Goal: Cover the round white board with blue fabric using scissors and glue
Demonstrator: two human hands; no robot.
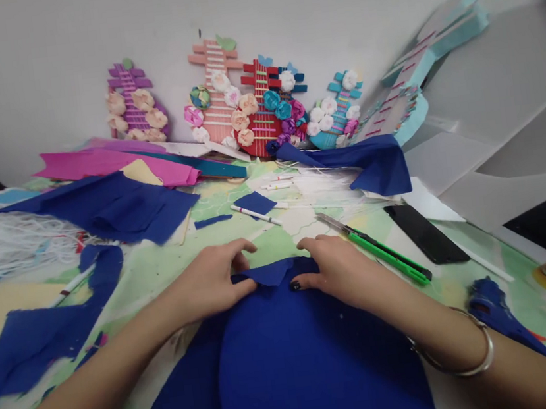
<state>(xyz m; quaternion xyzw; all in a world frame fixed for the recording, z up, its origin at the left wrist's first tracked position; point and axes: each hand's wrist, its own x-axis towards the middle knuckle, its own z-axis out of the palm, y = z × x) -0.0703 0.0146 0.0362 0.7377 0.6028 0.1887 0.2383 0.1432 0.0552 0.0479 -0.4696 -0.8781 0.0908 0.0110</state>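
Observation:
A large rounded piece covered in dark blue crepe paper [316, 352] lies in front of me, with a small folded flap [274, 273] at its far edge. On the left end of that edge, my left hand [219, 274] presses its thumb on the paper while its other fingers curl above and behind. Opposite it, my right hand [338, 266], with a bangle [485, 354] on the wrist, pinches the edge, thumb in front and fingers beyond. Just past the right hand lies a green box cutter [389, 256], its blade out. More blue paper [190, 387] shows under the rounded piece's left side.
A black phone [426, 233] and a dark blue glue gun [489, 304] lie at the right. Blue paper [124, 206] and white string [13, 243] are at the left. A striped white stick [257, 214] lies ahead. Decorated craft instruments [262, 113] lean on the wall.

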